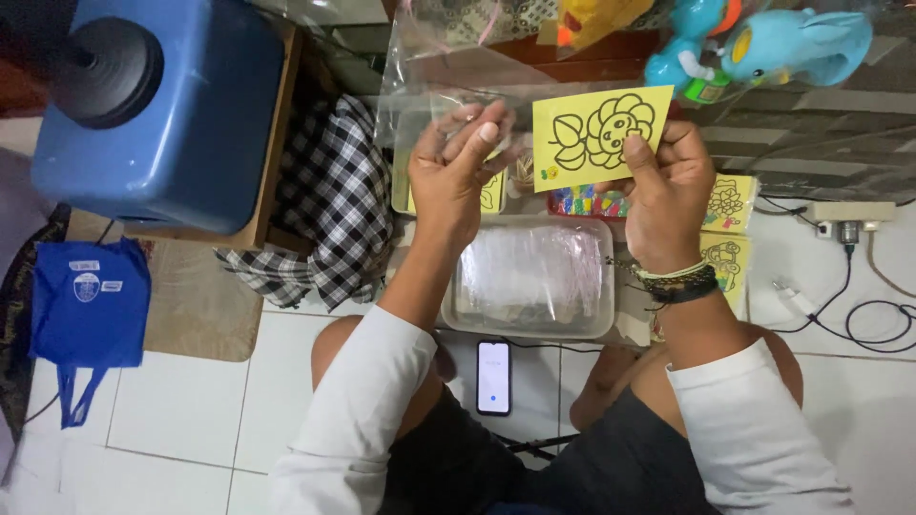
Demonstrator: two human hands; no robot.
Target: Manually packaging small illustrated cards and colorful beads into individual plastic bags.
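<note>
Fingers of the right hand [668, 191] pinch the lower right corner of a yellow card [601, 133] printed with a black outline flower, held upright just above the middle of the frame. Its left edge nearly meets the left hand [458, 172], whose fingers and thumb are pressed together on a clear plastic bag [448, 76] that rises toward the top edge. Both forearms reach up from the bottom of the frame in white sleeves; dark beaded bracelets [679, 281] circle the right wrist.

Directly below the hands sits a clear plastic tub [530, 277] of clear packets, with more yellow cards [727, 205] just right of it. A phone [493, 378] lies on the white tile floor [181, 410] between the knees. A checked cloth [329, 200] fills the space left of the hands, and a blue container [162, 105] stands in the upper left. A blue bag [88, 305] lies at the left edge. Blue toys [792, 43] crowd the upper right; a power strip [849, 212] and cables lie at the right edge. Open tile remains at lower left.
</note>
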